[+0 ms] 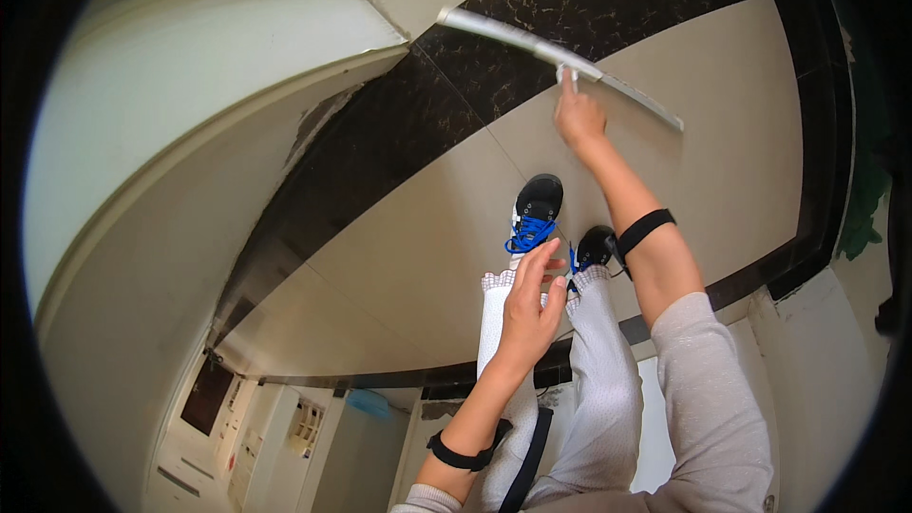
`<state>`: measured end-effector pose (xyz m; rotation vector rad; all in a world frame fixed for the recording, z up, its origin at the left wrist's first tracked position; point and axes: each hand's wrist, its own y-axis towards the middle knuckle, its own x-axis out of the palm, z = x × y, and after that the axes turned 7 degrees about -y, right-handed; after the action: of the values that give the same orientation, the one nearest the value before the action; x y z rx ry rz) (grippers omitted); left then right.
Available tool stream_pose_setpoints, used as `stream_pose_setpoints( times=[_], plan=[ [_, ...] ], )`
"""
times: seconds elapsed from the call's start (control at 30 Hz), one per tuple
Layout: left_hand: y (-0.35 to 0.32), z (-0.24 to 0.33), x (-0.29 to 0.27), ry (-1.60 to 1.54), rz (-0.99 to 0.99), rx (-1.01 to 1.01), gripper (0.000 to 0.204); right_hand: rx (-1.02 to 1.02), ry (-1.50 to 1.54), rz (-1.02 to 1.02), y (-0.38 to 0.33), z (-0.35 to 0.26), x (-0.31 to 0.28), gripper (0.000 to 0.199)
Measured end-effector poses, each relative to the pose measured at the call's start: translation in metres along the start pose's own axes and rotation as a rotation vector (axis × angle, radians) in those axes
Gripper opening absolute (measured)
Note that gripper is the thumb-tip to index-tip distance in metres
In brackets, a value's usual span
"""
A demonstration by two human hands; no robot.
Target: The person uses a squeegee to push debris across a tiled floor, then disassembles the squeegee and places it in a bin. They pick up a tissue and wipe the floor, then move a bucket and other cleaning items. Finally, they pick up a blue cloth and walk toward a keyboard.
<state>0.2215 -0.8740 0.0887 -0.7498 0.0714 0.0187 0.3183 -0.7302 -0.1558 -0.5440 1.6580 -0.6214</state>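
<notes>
Over the floor at the upper right, my right hand (579, 119) is closed on a long, pale squeegee (503, 35). It grips near the middle, with one finger stretched along the tool. The squeegee's bar lies slantwise, one end over the dark floor border and the other over the beige tile. The grip itself is mostly covered by my fingers. My left hand (532, 309) hangs in front of my legs, fingers apart and bent a little, holding nothing.
Beige floor tiles (399, 256) have a dark marbled border (418, 95). A white door or cabinet panel (218, 57) stands at the left. My black shoes with blue laces (539, 204) are on the tiles. A grey-white appliance (356, 456) and shelving are at the lower left.
</notes>
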Motion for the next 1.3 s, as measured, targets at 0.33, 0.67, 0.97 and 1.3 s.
stream_pose_setpoints(
  times=[0.33,0.67,0.97,1.3],
  plan=[
    [-0.023,0.013,-0.002,-0.111,0.037,-0.012,0.04,-0.177,-0.284,-0.116,-0.069,0.057,0.01,0.058],
    [-0.064,-0.001,0.002,-0.152,0.027,-0.072,0.039,0.015,0.256,-0.202,-0.157,0.028,0.008,0.046],
    [-0.048,-0.018,-0.003,-0.043,-0.029,-0.048,0.039,0.025,0.241,-0.317,-0.081,-0.039,0.056,0.028],
    [-0.05,-0.022,-0.003,0.017,-0.08,-0.067,0.04,0.182,0.401,-0.165,-0.04,0.088,0.014,0.037]
  ],
)
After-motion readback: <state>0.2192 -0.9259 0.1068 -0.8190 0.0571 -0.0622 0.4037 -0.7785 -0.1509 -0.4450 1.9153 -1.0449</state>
